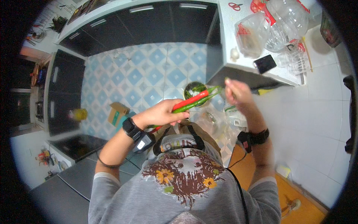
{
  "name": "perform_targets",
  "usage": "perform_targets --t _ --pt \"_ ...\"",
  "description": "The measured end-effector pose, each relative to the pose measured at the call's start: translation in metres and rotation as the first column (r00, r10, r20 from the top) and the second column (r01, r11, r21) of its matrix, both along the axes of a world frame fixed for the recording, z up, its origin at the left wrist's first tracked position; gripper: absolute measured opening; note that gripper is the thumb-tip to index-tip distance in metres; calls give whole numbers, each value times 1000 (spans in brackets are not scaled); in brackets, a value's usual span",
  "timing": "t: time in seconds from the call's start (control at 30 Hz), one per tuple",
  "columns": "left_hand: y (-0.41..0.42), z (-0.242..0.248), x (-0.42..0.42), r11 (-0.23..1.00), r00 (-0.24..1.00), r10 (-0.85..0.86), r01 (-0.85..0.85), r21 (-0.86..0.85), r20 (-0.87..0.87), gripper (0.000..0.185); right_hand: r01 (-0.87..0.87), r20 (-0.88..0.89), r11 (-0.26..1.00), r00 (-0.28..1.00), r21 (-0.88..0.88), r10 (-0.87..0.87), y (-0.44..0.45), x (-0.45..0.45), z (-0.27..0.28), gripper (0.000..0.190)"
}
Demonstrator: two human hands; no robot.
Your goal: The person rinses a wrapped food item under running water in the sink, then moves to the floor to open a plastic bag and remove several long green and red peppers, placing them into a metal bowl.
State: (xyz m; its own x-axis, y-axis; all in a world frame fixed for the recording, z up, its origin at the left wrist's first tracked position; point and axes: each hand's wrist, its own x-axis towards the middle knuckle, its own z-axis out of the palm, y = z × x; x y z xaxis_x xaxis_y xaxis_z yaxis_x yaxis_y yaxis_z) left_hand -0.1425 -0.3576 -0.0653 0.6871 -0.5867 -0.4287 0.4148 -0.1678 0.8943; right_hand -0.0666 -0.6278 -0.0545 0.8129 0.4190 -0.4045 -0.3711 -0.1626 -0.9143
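Note:
My left hand [165, 112] holds a red chili pepper [191, 100] and green chili peppers [193, 105], their stem ends pointing up and right. Below the wrist, the tips of more red and green peppers [155, 129] stick out. My right hand [237, 93] is raised just right of the stems, blurred. Its fingers are pinched together, with a tiny greenish bit at their tips, too small to name. Beneath the peppers, a round container [185, 91] with green pieces in it is partly covered by them and my left hand.
Clear plastic bags [211, 119] lie right of my legs. An open cardboard box [116, 113] is on the tiled floor at left. The white counter [228, 36] at upper right bears red-handled scissors [235, 6], plastic bags [253, 33], garlic [234, 54] and a phone [265, 63].

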Motion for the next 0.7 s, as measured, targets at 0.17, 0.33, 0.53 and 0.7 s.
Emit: perform_targets --t 0.17,0.33,0.53,0.7 --pt "3 -9 -4 988 990 -140 141 61 -21 23 -243 525 923 766 -299 372 13 15 24 23" --pt "7 -15 -7 987 990 -138 138 76 -9 23 -458 627 719 365 -523 689 29 3 36 15" --pt "3 -23 -9 978 984 -156 142 151 84 26 -510 576 680 374 -527 727 44 -4 23 16" --pt "-10 -26 -8 953 915 -179 71 294 361 35 -499 577 650 316 -574 753 57 -6 11 19"
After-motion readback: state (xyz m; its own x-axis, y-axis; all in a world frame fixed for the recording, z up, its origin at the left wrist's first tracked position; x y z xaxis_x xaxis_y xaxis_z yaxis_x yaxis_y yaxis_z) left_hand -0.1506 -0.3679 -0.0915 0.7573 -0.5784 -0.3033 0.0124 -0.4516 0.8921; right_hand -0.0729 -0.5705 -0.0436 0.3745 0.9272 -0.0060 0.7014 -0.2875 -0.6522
